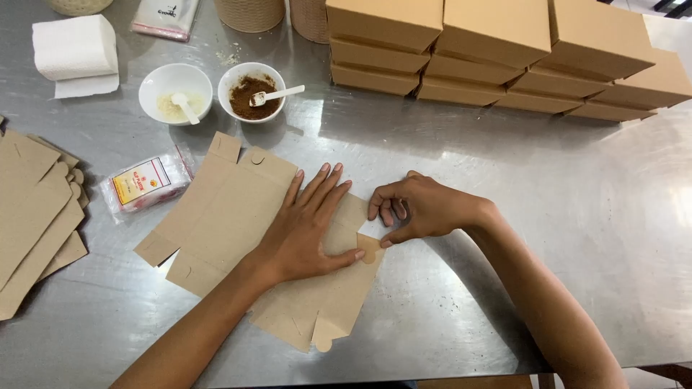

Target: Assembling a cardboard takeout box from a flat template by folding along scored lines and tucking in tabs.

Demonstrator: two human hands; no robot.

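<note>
A flat brown cardboard box blank (223, 216) lies unfolded on the steel table (548, 216). My left hand (306, 227) presses flat on its middle, fingers spread and pointing away from me. At the blank's right edge my right hand (418, 209) pinches a small rounded tab (370, 247) between thumb and fingers.
Stacks of folded brown boxes (504, 57) line the back right. Two white bowls with spoons stand behind the blank, one with pale paste (175, 94), one with brown powder (251, 90). A plastic packet (144, 184), more flat blanks (36, 216) and white napkins (74, 50) lie at the left.
</note>
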